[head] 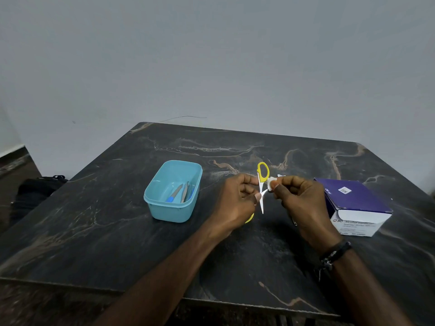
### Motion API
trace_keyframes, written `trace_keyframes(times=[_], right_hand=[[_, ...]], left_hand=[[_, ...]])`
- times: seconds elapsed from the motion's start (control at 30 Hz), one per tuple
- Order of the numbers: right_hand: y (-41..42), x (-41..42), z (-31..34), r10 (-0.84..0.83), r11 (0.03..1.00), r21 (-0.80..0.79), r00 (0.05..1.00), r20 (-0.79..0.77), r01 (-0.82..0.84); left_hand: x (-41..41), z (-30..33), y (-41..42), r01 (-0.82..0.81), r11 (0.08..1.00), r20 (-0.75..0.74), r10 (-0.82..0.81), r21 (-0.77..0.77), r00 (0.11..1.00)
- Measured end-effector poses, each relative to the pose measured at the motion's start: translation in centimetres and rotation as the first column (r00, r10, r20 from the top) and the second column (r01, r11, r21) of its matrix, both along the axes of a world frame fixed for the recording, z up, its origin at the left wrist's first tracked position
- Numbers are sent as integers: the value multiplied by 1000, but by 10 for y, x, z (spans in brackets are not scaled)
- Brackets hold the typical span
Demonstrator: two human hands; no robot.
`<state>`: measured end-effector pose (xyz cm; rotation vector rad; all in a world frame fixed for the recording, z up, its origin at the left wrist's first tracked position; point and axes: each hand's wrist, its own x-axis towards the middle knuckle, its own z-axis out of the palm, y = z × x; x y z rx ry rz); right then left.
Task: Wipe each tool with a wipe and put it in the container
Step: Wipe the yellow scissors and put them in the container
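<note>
Small scissors (261, 182) with yellow handles and pale blades are held above the table, blades apart. My left hand (237, 201) grips them near the pivot; one handle loop sticks up, the other shows below my palm. My right hand (299, 201) pinches a small white wipe (271, 183) against one blade. To the left stands a light blue plastic container (173, 191) with a few tools (182, 192) inside, one with a blue handle.
A purple and white box of alcohol swabs (353, 205) lies at the right, close to my right wrist. The dark marble table (117, 231) ends at a grey wall behind. A black bag (37, 189) sits on the floor at the left.
</note>
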<state>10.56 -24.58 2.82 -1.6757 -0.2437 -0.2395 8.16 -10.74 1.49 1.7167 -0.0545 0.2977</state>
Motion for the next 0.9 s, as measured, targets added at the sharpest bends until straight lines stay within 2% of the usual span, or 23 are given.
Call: trace_keyframes(times=[0.3,0.6,0.9], right_hand=[[-1,1,-1,6,999,-43,1000,-2,-6],[-3,3,-2,-1,999,-41,1000,-13,0],[-4,0,0,10,995,-99,998,64,-3]], left_hand=[[-5,7,1,56,982,-124,-79,-178,989],[-8,14,2,90,947,-167,-147,-309,975],[-5,11,5,70,962,-140,-110,-266,984]])
